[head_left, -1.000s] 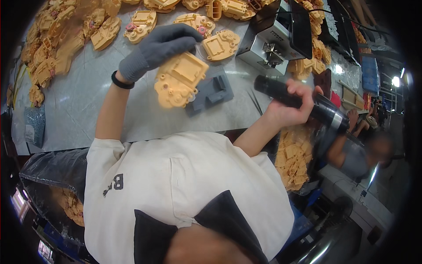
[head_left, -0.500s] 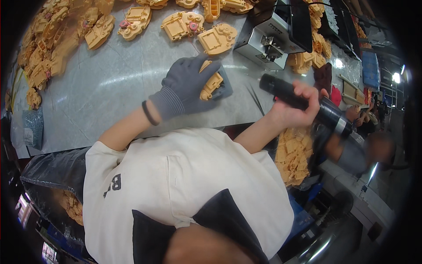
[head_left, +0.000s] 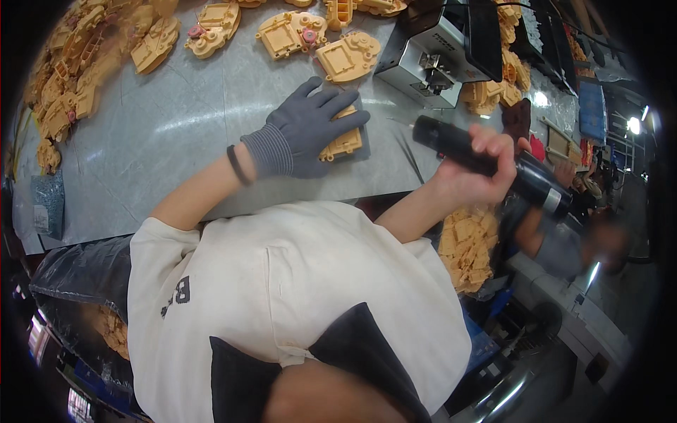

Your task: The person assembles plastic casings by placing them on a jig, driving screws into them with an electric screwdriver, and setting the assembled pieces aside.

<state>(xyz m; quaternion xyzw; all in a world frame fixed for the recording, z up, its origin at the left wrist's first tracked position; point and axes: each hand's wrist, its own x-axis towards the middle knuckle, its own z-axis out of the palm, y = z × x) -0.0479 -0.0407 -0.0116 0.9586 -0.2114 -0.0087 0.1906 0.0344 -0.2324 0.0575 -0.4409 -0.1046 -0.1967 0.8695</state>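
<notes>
Left hand: grey-gloved (head_left: 307, 130), fingers spread open and laid across the top of a yellow-orange plastic housing, not closed around it.
Housing: under the glove (head_left: 343, 146), partly hidden, on a dark grey block (head_left: 364, 149) whose right edge shows beyond it; how well it is seated cannot be told.
Right hand: bare (head_left: 479, 180), fingers wrapped firmly around a black cylindrical power tool (head_left: 457, 145), held tilted above the tabletop (head_left: 183, 155), its thin tip pointing left, apart from the housing.
Nearby: tweezers (head_left: 409, 161) lie between block and tool; a silver-and-black machine (head_left: 431, 70) stands beyond; another housing (head_left: 348, 58) lies just past the gloved fingertips.
Step in hand: judging by the pose, steadying the housing on the block.
Next move: applying the tool would call for a steady left hand, clear fingers, and a carefully aimed tip.
</notes>
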